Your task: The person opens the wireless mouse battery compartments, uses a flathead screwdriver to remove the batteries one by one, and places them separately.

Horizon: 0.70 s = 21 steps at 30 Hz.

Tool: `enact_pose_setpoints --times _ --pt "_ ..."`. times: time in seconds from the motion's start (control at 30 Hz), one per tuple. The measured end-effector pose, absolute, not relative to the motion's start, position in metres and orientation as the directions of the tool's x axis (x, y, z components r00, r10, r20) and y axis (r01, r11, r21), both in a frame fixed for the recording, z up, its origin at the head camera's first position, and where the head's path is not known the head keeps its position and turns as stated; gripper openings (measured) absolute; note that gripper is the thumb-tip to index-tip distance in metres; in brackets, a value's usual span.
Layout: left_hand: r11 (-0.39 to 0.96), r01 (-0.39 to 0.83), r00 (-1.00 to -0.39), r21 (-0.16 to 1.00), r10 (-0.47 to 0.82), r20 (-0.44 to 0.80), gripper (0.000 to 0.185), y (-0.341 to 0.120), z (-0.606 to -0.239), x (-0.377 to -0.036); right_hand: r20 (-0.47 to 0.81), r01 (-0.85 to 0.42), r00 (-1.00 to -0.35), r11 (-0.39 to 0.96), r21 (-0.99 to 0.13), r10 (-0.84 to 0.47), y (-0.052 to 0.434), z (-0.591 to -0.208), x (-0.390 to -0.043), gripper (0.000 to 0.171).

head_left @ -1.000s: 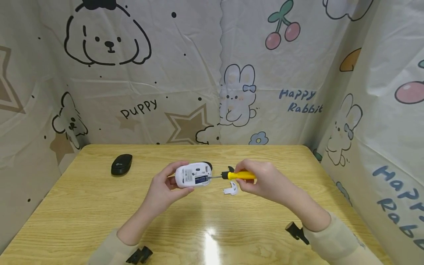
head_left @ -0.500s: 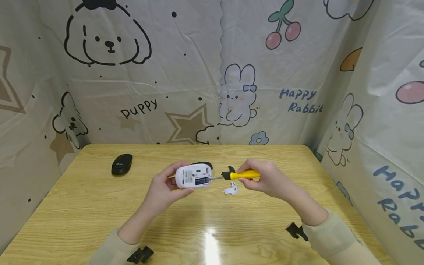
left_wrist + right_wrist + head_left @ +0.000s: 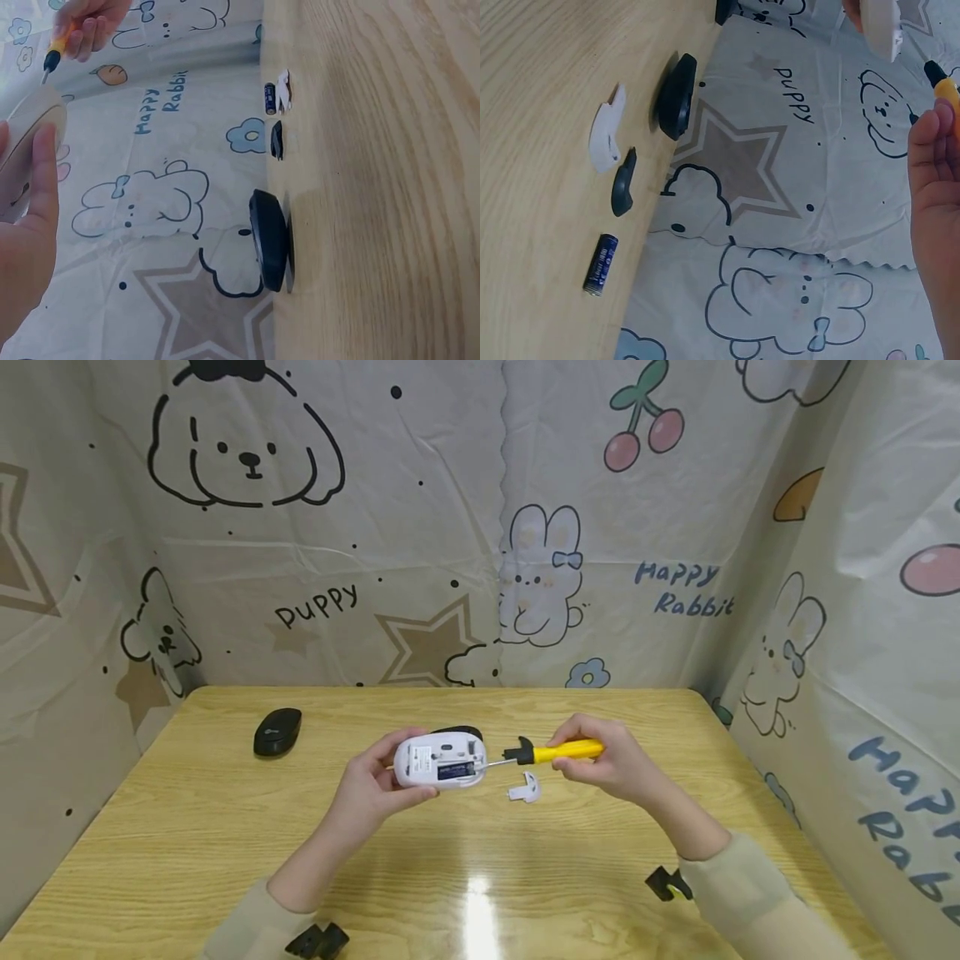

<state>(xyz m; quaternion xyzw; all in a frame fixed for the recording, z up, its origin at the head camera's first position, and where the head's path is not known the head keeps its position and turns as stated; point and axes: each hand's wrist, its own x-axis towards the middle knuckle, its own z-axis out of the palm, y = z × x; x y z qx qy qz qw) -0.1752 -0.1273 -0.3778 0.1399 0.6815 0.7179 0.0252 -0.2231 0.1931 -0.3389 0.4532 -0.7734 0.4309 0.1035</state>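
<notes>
My left hand [image 3: 369,787] holds a white computer mouse [image 3: 422,763] above the table, underside facing me. Its battery compartment is uncovered, and a dark blue battery [image 3: 456,771] lies inside. In my right hand [image 3: 618,768] is a screwdriver with a yellow handle [image 3: 573,750] and black collar. The screwdriver's thin metal shaft [image 3: 501,763] reaches the mouse's right end, beside the battery; whether the tip touches the battery I cannot tell. Below the screwdriver, a white battery cover [image 3: 525,787] lies on the table.
One black mouse [image 3: 277,732] sits at the table's back left. Another black mouse [image 3: 270,240] stands behind the white one. The right wrist view shows a loose blue battery [image 3: 601,264] and a small black cover [image 3: 622,184] near the white cover. Printed cloth [image 3: 420,527] encloses the table.
My right hand has drawn slightly to the right with the screwdriver. The white mouse has turned a little and shifted slightly right in my left hand.
</notes>
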Motion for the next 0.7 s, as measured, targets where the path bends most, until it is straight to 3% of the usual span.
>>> enact_pose_setpoints --times 0.2,0.47,0.7 --pt "-0.123 0.132 -0.959 0.984 0.237 0.158 0.069 -0.127 -0.376 -0.175 0.525 -0.727 -0.610 0.157 -0.668 -0.594 0.193 -0.347 -0.226 0.026" --pt "-0.184 0.096 -0.959 0.978 0.246 0.140 0.072 -0.126 -0.375 -0.174 0.537 -0.696 -0.639 0.117 -0.708 -0.550 0.190 -0.362 -0.227 0.026" --pt "-0.225 0.064 -0.963 0.972 0.241 0.119 0.070 -0.125 -0.375 -0.174 0.546 -0.668 -0.657 0.066 -0.741 -0.520 0.185 -0.368 -0.226 0.015"
